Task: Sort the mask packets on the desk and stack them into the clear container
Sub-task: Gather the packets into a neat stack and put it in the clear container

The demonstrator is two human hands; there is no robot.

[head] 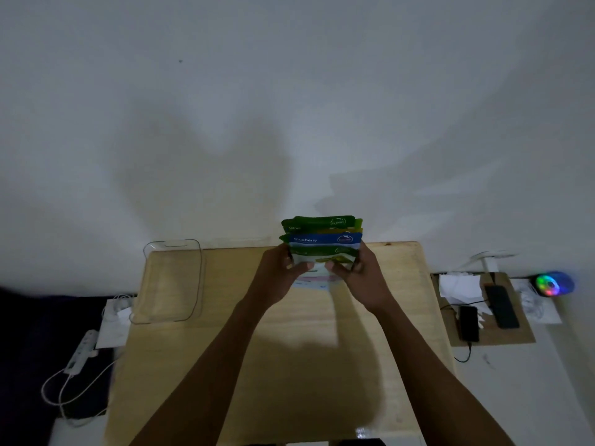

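Note:
Both hands hold a fanned stack of mask packets [322,241] upright above the far middle of the wooden desk [289,365]. Green packets sit at the back, a blue "blueberry" packet in front of them, and lighter packets nearest me. My left hand [283,272] grips the stack's left edge and my right hand [357,270] grips its right edge, thumbs on the front. The clear container [151,313] lies on the desk's far left corner, well to the left of the hands, and looks empty.
Left of the desk on the floor lie a white power strip [82,350] and cables. To the right a cardboard sheet [515,333] carries two dark phones, papers and a glowing multicoloured device [552,283]. A white wall stands right behind the desk.

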